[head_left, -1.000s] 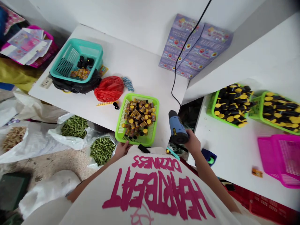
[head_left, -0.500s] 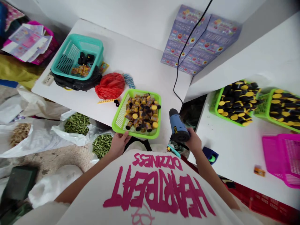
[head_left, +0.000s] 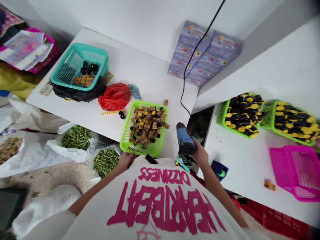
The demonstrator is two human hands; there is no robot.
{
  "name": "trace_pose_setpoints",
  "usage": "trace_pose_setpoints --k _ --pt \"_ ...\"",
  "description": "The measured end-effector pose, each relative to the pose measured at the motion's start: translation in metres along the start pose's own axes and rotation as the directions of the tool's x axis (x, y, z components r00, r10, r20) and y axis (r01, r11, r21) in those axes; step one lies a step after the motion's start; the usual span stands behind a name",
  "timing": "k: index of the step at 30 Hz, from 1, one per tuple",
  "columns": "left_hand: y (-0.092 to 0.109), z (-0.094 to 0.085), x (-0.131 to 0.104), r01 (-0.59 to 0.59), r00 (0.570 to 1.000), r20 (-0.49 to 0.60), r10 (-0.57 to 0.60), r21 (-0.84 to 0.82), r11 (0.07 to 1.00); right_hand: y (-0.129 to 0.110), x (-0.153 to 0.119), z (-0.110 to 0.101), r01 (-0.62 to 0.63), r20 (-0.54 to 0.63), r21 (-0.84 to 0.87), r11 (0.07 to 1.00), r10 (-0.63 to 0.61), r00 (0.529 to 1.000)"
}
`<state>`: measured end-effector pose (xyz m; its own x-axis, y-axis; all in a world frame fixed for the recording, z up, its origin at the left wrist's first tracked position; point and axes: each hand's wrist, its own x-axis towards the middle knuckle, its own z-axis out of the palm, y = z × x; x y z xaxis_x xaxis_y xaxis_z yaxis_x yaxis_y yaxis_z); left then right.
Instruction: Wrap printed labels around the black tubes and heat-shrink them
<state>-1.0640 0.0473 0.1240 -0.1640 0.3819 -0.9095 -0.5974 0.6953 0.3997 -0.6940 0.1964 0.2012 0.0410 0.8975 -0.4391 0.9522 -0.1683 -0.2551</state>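
Note:
My left hand point(head_left: 126, 160) is closed on the near left rim of a lime green basket point(head_left: 123, 140). A heap of small yellow-and-black labelled cylinders point(head_left: 147, 125) lies in it, mostly toward the far side. One cylinder point(head_left: 166, 125) juts over the right rim. Another cylinder point(head_left: 166, 102) rests on the table beyond the basket's far right corner. In my right hand point(head_left: 200, 154) is a blue and black heat gun point(head_left: 185, 138), held to the right of the basket, its narrow nozzle pointing away from me.
A teal basket point(head_left: 105, 65), red plastic bag point(head_left: 115, 96) and purple boxes point(head_left: 195, 56) stand on the white table point(head_left: 147, 80). A black cord point(head_left: 183, 88) hangs over it. On the right table are green baskets point(head_left: 222, 116) of black-and-yellow pieces and magenta baskets point(head_left: 280, 166). Sacks point(head_left: 77, 136) stand at left.
The cylinders have shifted within the basket, toward its far side. One now lies outside on the table, and another juts over the right rim. Both hands keep their holds.

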Motion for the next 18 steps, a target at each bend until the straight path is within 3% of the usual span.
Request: trace_pose_setpoints --k 10,15,18 --pt "0.017 -0.010 -0.002 0.067 0.997 0.011 -0.076 0.347 0.935 -0.009 0.013 0.022 0.072 -0.032 0.183 0.981 -0.067 0.997" --pt "0.054 -0.031 -0.006 0.125 0.985 0.005 -0.170 0.660 0.741 0.004 0.014 0.028 0.079 -0.087 0.294 0.952 -0.056 0.995" --pt "0.083 -0.044 -0.005 0.073 0.994 -0.007 -0.112 0.801 0.595 0.014 0.013 0.030 0.069 -0.119 0.351 0.934 -0.029 0.992"
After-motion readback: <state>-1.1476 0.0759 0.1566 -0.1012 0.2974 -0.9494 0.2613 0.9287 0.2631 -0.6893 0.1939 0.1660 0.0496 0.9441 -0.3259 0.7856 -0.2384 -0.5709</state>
